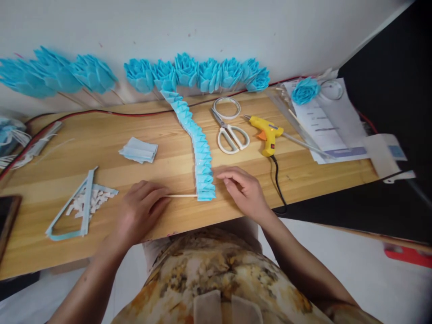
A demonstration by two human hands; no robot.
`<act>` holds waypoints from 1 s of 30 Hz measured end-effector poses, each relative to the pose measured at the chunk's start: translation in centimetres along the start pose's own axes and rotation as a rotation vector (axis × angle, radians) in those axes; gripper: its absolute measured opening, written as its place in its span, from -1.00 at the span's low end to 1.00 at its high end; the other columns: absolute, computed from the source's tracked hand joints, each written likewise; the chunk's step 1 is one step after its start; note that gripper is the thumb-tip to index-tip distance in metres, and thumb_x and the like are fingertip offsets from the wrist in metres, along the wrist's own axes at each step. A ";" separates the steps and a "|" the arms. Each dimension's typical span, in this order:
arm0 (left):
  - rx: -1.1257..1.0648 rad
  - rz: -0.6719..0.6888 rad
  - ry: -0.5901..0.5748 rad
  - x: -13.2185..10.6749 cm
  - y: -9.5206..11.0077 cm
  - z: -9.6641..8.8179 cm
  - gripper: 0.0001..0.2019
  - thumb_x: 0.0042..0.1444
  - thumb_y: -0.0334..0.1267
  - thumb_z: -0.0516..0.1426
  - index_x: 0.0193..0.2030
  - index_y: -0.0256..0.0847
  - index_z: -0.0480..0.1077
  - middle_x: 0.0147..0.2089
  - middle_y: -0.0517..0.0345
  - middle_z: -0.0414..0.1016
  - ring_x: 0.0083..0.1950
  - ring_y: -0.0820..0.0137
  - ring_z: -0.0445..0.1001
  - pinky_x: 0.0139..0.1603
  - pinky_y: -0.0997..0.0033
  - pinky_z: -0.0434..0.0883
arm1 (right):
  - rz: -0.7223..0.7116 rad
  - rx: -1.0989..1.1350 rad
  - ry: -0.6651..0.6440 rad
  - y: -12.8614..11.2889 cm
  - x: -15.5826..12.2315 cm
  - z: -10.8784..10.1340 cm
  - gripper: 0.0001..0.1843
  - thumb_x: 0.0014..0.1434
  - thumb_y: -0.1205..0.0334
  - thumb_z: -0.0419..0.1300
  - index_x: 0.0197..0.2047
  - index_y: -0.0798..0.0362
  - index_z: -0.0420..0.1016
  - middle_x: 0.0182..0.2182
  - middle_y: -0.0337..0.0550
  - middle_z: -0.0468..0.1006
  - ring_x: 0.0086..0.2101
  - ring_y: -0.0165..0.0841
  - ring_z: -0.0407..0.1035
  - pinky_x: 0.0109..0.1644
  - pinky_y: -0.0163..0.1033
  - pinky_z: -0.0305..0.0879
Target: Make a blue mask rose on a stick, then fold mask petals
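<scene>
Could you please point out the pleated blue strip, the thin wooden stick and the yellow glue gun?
Pleated blue strip [202, 150]: head view, on the folds about midway along it.
Thin wooden stick [182, 195]: head view, middle of its visible length.
Yellow glue gun [267, 130]: head view, on its body.

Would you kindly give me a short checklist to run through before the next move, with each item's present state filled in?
1. Left hand holding the wooden stick: ok.
2. Stick's other end meeting the near end of the pleated blue strip: ok; whether it is glued there, cannot tell.
3. Right hand free: ok, beside the strip's near end with nothing visible in its grasp.
4. Scissors laid down with blades closed: ok, right of the strip.
5. Yellow glue gun hot: cannot tell; it lies on the table.
6. Glue gun's black cord clear of the table's near edge: not ok, it reaches that edge.
</scene>
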State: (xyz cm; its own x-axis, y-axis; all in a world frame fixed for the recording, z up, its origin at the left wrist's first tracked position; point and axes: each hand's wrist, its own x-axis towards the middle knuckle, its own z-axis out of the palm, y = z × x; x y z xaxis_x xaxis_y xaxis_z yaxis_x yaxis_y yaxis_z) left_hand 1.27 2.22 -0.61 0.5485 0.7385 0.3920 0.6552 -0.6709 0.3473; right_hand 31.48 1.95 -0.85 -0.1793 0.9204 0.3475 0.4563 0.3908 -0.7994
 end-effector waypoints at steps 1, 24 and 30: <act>-0.003 -0.003 -0.003 -0.1 0.0 0.0 -0.88 0.28 -0.40 0.21 -0.06 -0.23 0.47 -0.14 0.04 0.53 -0.16 0.28 0.45 -0.14 0.28 0.39 | 0.001 -0.001 0.001 0.0 0.0 0.0 -0.74 0.34 0.43 0.09 -0.11 -0.05 0.57 -0.15 -0.16 0.68 -0.10 -0.29 0.56 -0.01 -0.15 0.47; 0.027 0.023 0.010 0.2 0.0 -0.2 -0.95 0.29 -0.40 0.19 -0.15 -0.27 0.50 -0.20 0.03 0.55 -0.22 0.29 0.44 -0.20 0.27 0.40 | 0.022 -0.038 0.001 0.0 -0.1 0.1 -0.75 0.35 0.40 0.11 -0.06 -0.05 0.58 -0.08 -0.17 0.68 -0.07 -0.31 0.56 0.04 -0.17 0.46; 0.016 0.018 0.002 0.3 0.1 -0.3 -0.94 0.30 -0.42 0.17 -0.16 -0.27 0.50 -0.22 0.02 0.56 -0.23 0.29 0.44 -0.21 0.26 0.38 | 0.030 -0.032 -0.003 0.0 -0.1 0.1 -0.75 0.35 0.38 0.12 -0.06 -0.07 0.58 -0.09 -0.18 0.68 -0.07 -0.29 0.56 0.03 -0.15 0.46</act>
State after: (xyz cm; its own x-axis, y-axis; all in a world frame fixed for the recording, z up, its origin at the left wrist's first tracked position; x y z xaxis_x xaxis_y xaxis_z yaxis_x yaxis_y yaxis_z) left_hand 1.36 2.34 -0.15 0.5593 0.7262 0.3998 0.6535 -0.6830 0.3264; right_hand 31.37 1.85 -0.95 -0.1681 0.9318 0.3218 0.4890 0.3623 -0.7935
